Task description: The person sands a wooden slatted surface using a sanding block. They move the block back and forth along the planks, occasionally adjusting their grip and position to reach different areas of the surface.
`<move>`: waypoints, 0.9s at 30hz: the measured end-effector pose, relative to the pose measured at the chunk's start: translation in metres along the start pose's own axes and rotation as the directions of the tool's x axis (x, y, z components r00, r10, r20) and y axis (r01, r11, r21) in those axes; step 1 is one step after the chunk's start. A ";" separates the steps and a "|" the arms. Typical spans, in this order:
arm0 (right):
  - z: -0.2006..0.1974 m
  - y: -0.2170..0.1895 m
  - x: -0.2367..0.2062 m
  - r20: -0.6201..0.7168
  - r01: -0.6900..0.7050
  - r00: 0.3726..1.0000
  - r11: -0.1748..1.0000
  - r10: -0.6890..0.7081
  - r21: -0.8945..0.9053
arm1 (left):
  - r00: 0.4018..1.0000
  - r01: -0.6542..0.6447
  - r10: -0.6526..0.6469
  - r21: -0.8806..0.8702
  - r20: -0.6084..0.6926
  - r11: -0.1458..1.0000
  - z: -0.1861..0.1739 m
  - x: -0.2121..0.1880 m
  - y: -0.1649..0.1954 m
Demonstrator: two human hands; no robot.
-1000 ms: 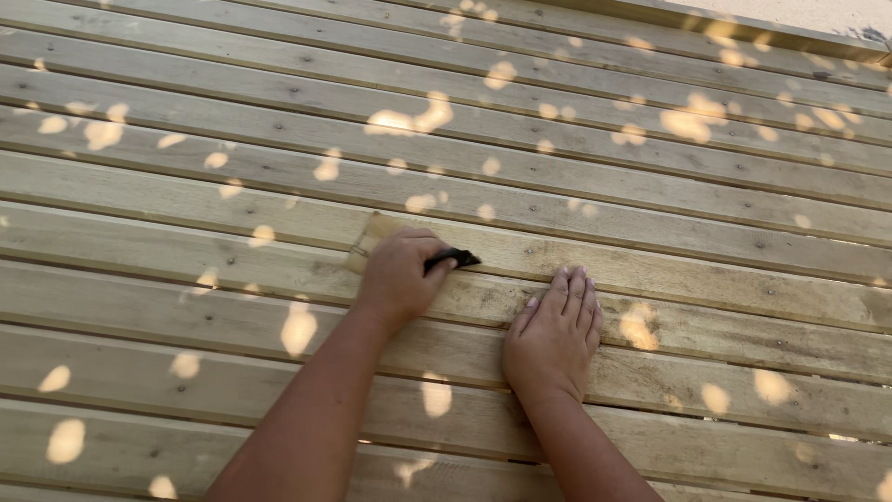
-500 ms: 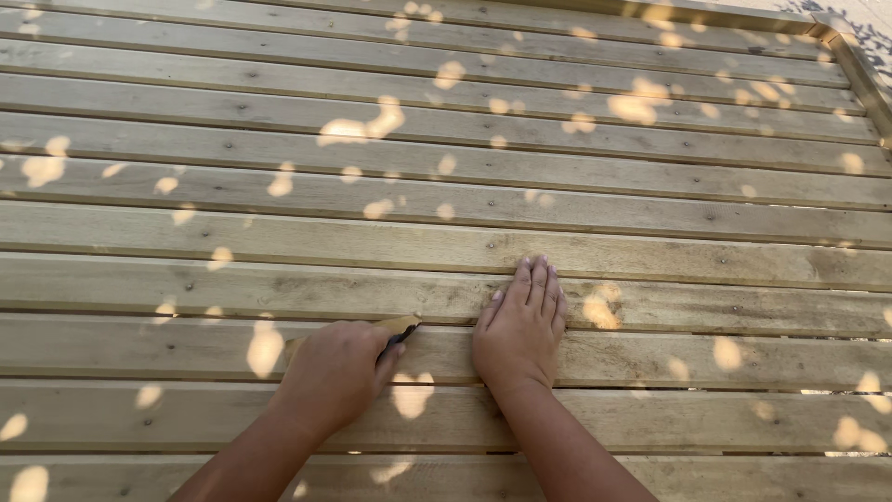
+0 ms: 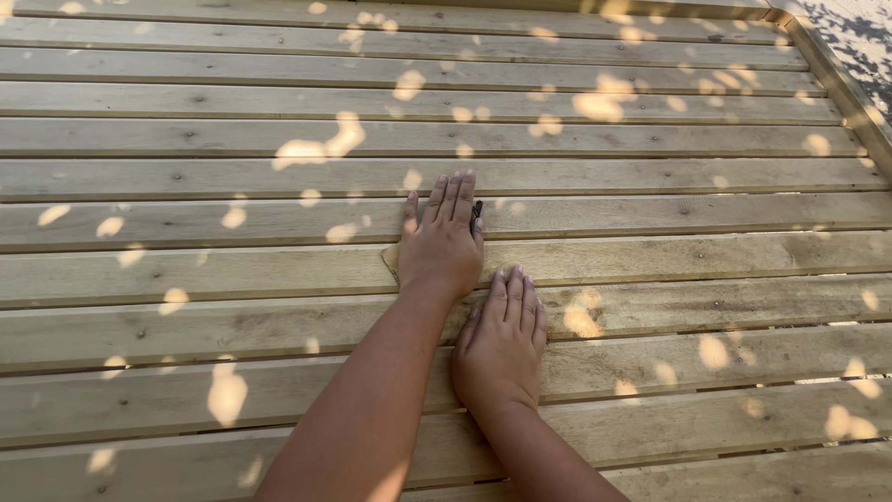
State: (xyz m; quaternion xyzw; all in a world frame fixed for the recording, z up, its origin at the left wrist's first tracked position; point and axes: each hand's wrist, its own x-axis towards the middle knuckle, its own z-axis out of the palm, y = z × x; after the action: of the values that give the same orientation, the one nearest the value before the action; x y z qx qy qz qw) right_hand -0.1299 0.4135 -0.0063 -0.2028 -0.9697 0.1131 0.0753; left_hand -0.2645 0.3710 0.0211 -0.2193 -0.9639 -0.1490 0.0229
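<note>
Two hands lie flat, fingers together: left hand [image 3: 440,245] covering perhaps one dark tool [image 3: 477,216], right hand [image 3: 502,342] on planks [image 3: 232,270].

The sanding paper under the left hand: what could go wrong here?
1. The left hand presses flat on the sandpaper; fingertips reaching past it onto the rough deck boards may catch splinters.
2. The right hand rests bare on the wood, near a gap between boards, so it could be scraped or pinched.
</note>
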 end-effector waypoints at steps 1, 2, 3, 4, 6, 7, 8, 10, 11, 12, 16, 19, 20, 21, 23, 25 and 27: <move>-0.001 -0.001 -0.001 0.026 -0.012 1.000 1.000 0.012 0.011 | 0.996 0.024 -0.026 0.033 0.084 0.999 0.001 -0.013 -0.005; -0.002 -0.002 -0.002 0.046 -0.025 0.999 0.999 0.023 0.024 | 0.985 0.042 -0.053 0.069 0.161 0.997 0.001 -0.033 -0.012; -0.003 -0.002 -0.002 0.064 -0.043 0.997 0.999 0.041 0.034 | 0.968 0.052 -0.076 0.103 0.238 0.993 0.000 -0.058 -0.018; -0.004 -0.002 -0.002 0.050 -0.029 0.998 0.999 0.028 0.021 | 0.968 0.056 -0.088 0.139 0.233 0.989 -0.001 -0.088 -0.026; -0.005 -0.002 -0.003 0.024 0.004 1.000 1.000 -0.004 0.000 | 0.986 -0.106 0.131 0.218 -0.102 0.970 -0.011 -0.162 -0.043; -0.004 -0.002 -0.003 0.018 0.008 1.000 1.000 -0.009 0.011 | 0.966 -0.137 0.187 0.256 -0.180 0.957 -0.016 -0.186 -0.048; -0.003 -0.003 -0.004 0.010 0.006 1.000 1.000 -0.006 0.024 | 0.964 -0.125 0.180 0.263 -0.195 0.957 -0.019 -0.197 -0.051; -0.001 -0.001 -0.005 0.003 -0.002 1.000 1.000 0.002 0.022 | 0.961 -0.108 0.167 0.256 -0.220 0.961 -0.023 -0.201 -0.048; 0.000 -0.001 -0.005 0.007 0.006 1.000 1.000 -0.006 0.018 | 0.961 -0.148 0.199 0.254 -0.192 0.956 -0.021 -0.183 -0.043; 0.001 0.000 -0.006 0.011 0.015 1.000 1.000 -0.015 0.016 | 0.959 -0.186 0.231 0.250 -0.165 0.950 -0.020 -0.157 -0.040; 0.002 0.001 -0.005 0.042 -0.017 0.999 1.000 0.016 0.020 | 0.984 0.013 -0.027 0.079 0.178 0.997 -0.004 -0.044 -0.008; -0.001 0.000 -0.003 0.027 -0.002 1.000 1.000 0.001 0.011 | 0.975 0.035 -0.064 0.138 0.214 0.990 -0.009 0.000 0.006; -0.002 0.000 -0.002 0.028 0.003 1.000 1.000 -0.004 0.003 | 0.972 0.039 -0.071 0.146 0.222 0.988 -0.011 -0.004 0.006; -0.003 -0.001 -0.003 0.034 0.011 0.999 1.000 -0.011 0.001 | 0.969 0.048 -0.085 0.161 0.233 0.986 -0.016 -0.016 0.004; -0.005 -0.001 -0.003 0.043 -0.002 0.999 0.999 0.000 0.047 | 0.975 0.036 -0.058 0.106 0.215 0.994 -0.019 -0.057 -0.008; -0.006 -0.002 -0.005 0.035 -0.005 0.999 0.998 0.003 0.067 | 0.988 -0.041 0.019 0.137 0.156 0.990 -0.019 -0.119 -0.028; -0.006 -0.002 -0.007 -0.010 0.024 1.000 0.998 -0.023 0.056 | 0.959 -0.172 0.224 0.268 -0.176 0.948 -0.020 -0.174 -0.039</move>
State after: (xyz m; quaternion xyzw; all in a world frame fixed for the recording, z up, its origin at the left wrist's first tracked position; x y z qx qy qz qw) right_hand -0.1234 0.4106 -0.0006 -0.1898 -0.9681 0.1383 0.0868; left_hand -0.1247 0.2589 0.0101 -0.2944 -0.9404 -0.0449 0.1641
